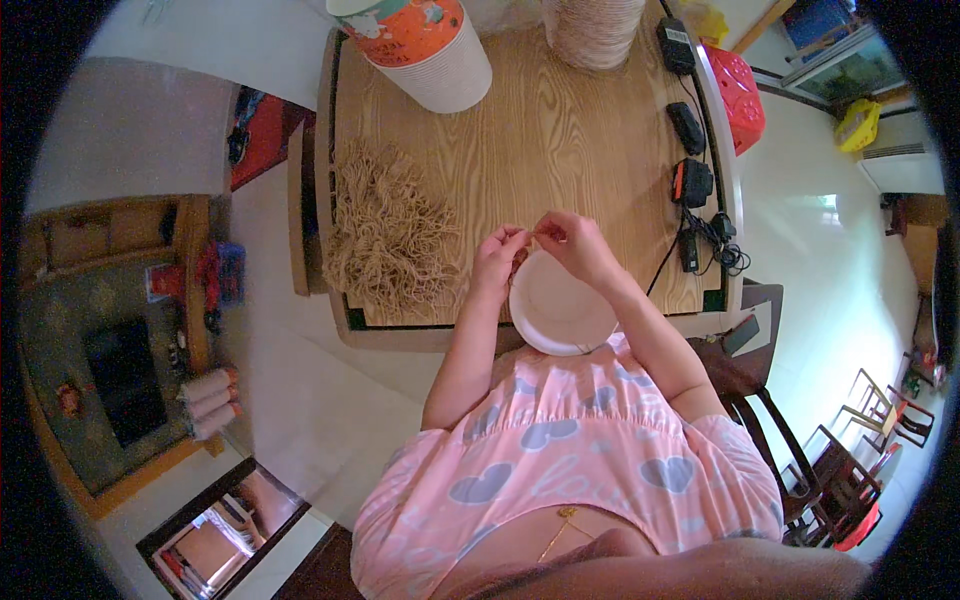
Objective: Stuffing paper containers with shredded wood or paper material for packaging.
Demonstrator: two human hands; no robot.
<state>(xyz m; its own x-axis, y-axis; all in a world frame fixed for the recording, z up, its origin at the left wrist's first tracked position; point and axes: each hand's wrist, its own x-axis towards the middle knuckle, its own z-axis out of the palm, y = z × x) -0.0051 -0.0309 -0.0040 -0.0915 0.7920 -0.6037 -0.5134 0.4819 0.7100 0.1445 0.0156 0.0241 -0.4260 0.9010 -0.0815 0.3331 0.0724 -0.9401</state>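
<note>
A white paper bowl (566, 308) rests at the table's near edge, against my lap, its hollow facing up. At its far rim my left hand (497, 258) is closed, thumb and fingertips pinched together. My right hand (573, 243) reaches over the bowl's far right side, also pinching, its fingertips almost meeting the left ones. Whatever is between the fingertips is too small to make out. A thin strand shows at the bowl's near rim. Left of my hands lies a tangled heap of tan twine (390, 235).
A stack of paper tubs (435, 85) with an orange-printed top stands at the far left of the table (545, 150). A large cream spool of cord (594, 35) is at the back. Chargers and black cables (690, 185) line the right edge, beside a red plastic stool (735, 98).
</note>
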